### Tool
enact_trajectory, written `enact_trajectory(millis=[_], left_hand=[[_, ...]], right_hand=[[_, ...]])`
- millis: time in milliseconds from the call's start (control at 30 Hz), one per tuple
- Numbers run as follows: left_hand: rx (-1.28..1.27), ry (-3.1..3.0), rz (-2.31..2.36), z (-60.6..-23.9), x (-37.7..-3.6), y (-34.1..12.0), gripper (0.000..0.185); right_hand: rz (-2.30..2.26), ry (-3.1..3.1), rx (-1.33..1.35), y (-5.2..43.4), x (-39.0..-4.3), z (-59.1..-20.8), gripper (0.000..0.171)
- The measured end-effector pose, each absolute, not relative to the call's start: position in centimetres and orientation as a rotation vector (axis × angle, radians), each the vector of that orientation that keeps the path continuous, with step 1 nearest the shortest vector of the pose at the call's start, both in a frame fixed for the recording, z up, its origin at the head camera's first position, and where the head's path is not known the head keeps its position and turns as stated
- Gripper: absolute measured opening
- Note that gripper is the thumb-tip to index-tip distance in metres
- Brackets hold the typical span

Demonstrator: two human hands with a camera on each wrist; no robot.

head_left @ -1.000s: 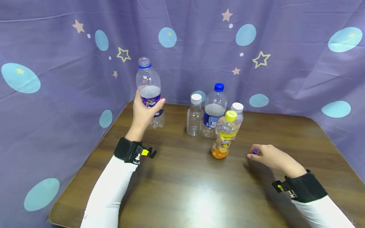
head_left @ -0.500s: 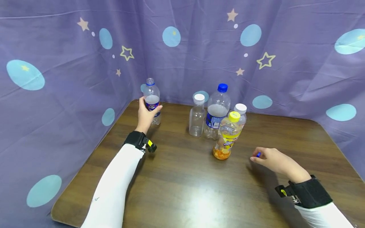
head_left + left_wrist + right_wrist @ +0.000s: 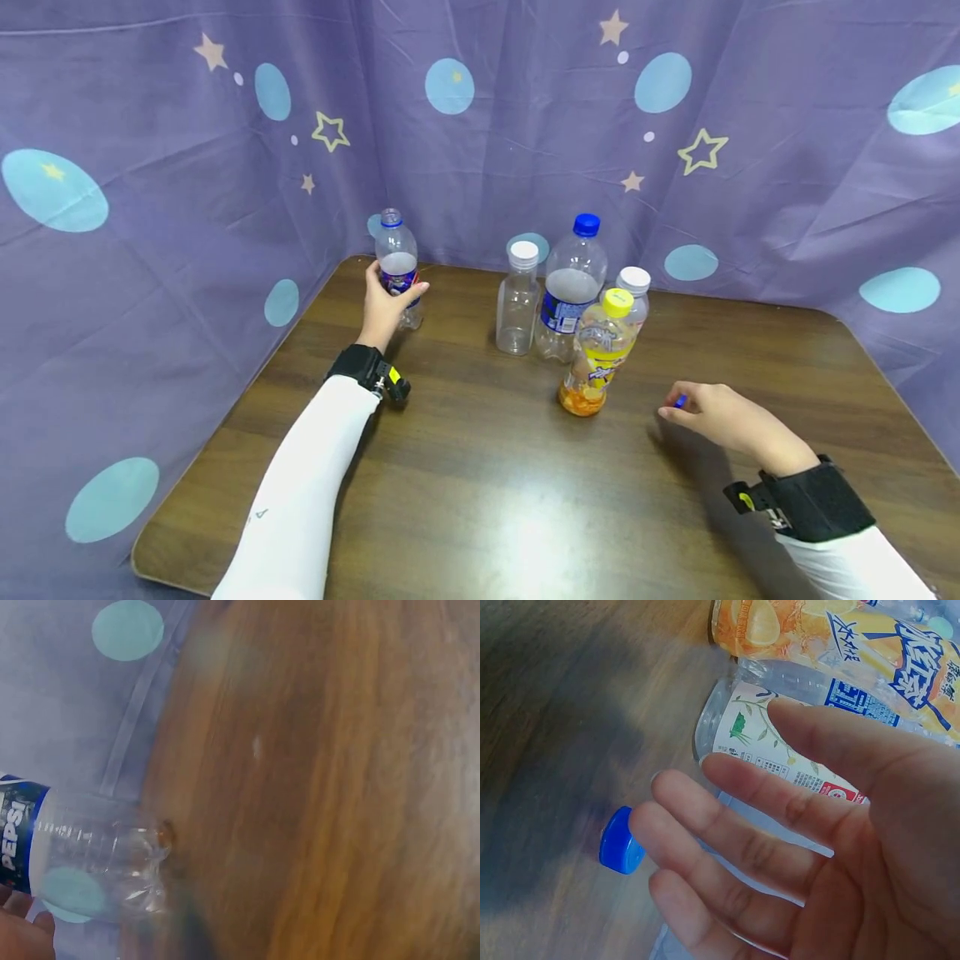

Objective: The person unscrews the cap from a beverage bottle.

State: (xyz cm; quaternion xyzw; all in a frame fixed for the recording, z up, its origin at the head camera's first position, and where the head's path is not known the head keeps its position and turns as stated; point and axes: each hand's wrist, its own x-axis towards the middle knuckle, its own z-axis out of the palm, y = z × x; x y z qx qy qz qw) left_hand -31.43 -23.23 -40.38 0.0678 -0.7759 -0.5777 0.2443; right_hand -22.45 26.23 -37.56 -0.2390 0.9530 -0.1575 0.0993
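The left hand (image 3: 384, 302) grips an uncapped Pepsi bottle (image 3: 397, 265) round its label, standing it upright on the wooden table (image 3: 480, 500) at the far left corner by the purple curtain (image 3: 150, 208). The right hand (image 3: 716, 414) rests with fingers loosely straight, fingertips touching a small blue cap (image 3: 620, 841) on the table, near a yellow-capped orange drink bottle (image 3: 596, 354) that fronts a cluster of three capped clear bottles (image 3: 558, 292).
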Motion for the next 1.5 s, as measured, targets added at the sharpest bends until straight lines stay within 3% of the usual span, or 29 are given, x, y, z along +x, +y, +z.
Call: enact_trajectory(millis=[167,333,500,633,800,1033,1400,1500], left_hand=[[0.162,-2.128,-1.423,-38.6,-30.9,-23.0,0.119],[-0.016,-2.011,-1.172,-34.7,-29.6,-21.8,0.123],[-0.343,-1.895,-0.938,-31.0,-27.4,-19.5,0.114],[-0.536,-1.925,-0.806,-29.7,-25.3,-17.2,0.092],[-0.648,-2.233,-0.71,-30.5,-23.1,-14.6,0.058],[-0.767,-2.951,-0.386,-34.6,-21.6,-12.4,0.022],[-0.847,-3.233,-0.196,-37.5,-21.0,-12.0,0.026],[-0.843,-3.23,-0.223,-37.2,-20.9,-12.1,0.024]], right_hand=[[-0.446,2.813,-0.697,26.2,-22.6,-37.5,0.021],[-0.446,2.794,-0.683,26.0,-22.7,-37.4,0.023],[-0.454,2.774,-0.672,25.7,-22.9,-37.5,0.025],[-0.452,2.768,-0.661,25.7,-22.8,-37.3,0.025],[-0.454,2.766,-0.653,25.8,-22.7,-37.2,0.025],[-0.468,2.783,-0.662,26.0,-22.2,-37.3,0.023],[-0.495,2.894,-0.649,25.6,-21.1,-37.0,0.021],[-0.529,3.052,-0.682,25.4,-21.0,-36.7,0.04]])
